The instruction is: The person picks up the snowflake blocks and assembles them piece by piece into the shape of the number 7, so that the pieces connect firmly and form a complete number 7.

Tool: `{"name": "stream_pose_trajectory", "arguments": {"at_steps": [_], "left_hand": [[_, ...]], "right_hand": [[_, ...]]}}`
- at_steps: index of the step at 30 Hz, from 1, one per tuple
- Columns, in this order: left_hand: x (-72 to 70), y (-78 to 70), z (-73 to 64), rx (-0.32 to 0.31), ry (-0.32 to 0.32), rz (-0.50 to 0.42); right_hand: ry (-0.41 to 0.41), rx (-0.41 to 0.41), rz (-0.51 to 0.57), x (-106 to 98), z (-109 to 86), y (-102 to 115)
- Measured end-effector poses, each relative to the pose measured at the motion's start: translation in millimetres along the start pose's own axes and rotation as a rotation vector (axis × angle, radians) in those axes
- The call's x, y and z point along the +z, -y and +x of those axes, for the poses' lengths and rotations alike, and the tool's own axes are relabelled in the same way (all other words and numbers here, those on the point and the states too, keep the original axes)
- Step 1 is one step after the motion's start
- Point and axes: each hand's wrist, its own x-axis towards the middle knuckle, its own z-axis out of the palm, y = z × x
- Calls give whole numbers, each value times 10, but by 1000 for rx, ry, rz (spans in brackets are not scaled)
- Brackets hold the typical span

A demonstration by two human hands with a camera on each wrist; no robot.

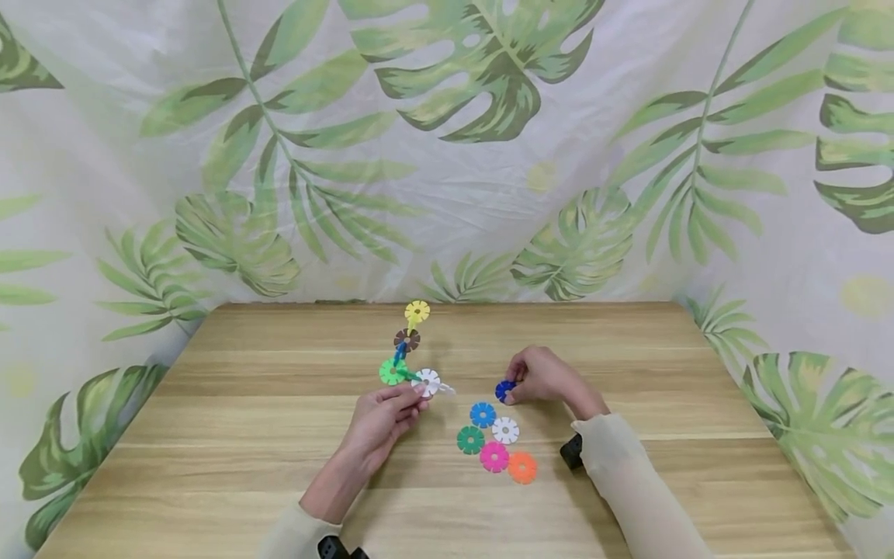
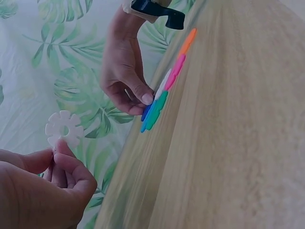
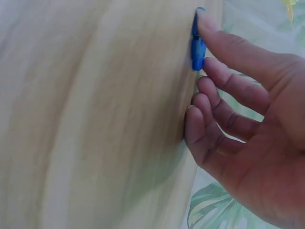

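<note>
- Head view puts the dark blue disc (image 1: 500, 390) just beyond the light blue disc (image 1: 476, 414) and to its right; the right hand (image 1: 543, 377) is the nearer one, thumb and fingers gripping the disc's right edge.
- Left of the light blue disc, the left hand (image 1: 384, 423) pinches the chain of discs (image 1: 400, 354) at its white disc (image 1: 424, 376).
- Beyond and left of the light blue disc, the chain's pale end piece (image 1: 447, 387), edge-on, points right toward the dark blue disc, with a gap between.
- The chain's long axis bends, running left to the bright green disc (image 1: 387, 373), then away to the yellow disc (image 1: 411, 310).
- Being round, the dark blue disc has no long axis; I cannot tell whether it touches the table (image 1: 230, 435).
</note>
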Motion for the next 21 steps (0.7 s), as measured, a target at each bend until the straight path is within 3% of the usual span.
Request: {"name": "stream_pose_trajectory", "arguments": {"at_steps": [6,12,16,21], "left_hand": [[25,33,10,-7,10,-5],[25,38,29,0,7,-6],[-3,19,25,0,-4,-10],[-34,-16,14,0,-2,-4]], "right_hand": [[-4,-9,-6,-5,17,-3],[-47,-5,56,12,-14,19],[-60,0,168,48,-73,87],[-135,19,330,139,-167,179]]}}
